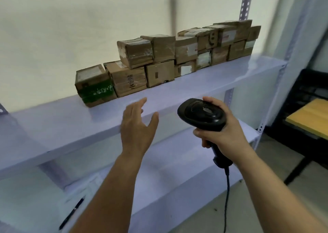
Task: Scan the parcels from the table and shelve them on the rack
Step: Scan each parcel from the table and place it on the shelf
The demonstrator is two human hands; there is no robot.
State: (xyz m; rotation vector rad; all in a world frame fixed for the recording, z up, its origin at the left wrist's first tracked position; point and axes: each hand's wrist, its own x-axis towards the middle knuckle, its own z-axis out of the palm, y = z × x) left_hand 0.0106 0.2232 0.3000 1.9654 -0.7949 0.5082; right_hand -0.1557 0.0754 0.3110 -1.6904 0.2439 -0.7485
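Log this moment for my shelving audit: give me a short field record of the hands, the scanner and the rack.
left hand: open, empty, raised in front of the upper shelf edge, touching no parcel
right hand: closed around the scanner's grip
scanner: black, corded, head pointing left
upper shelf: row of cardboard parcels along the back, stacked two high toward the right
leftmost parcel: green printing on its front, single layer
lower shelf: a pen lies at its left

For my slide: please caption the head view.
Right hand grips black handheld scanner; empty left hand reaches toward brown cardboard parcels.
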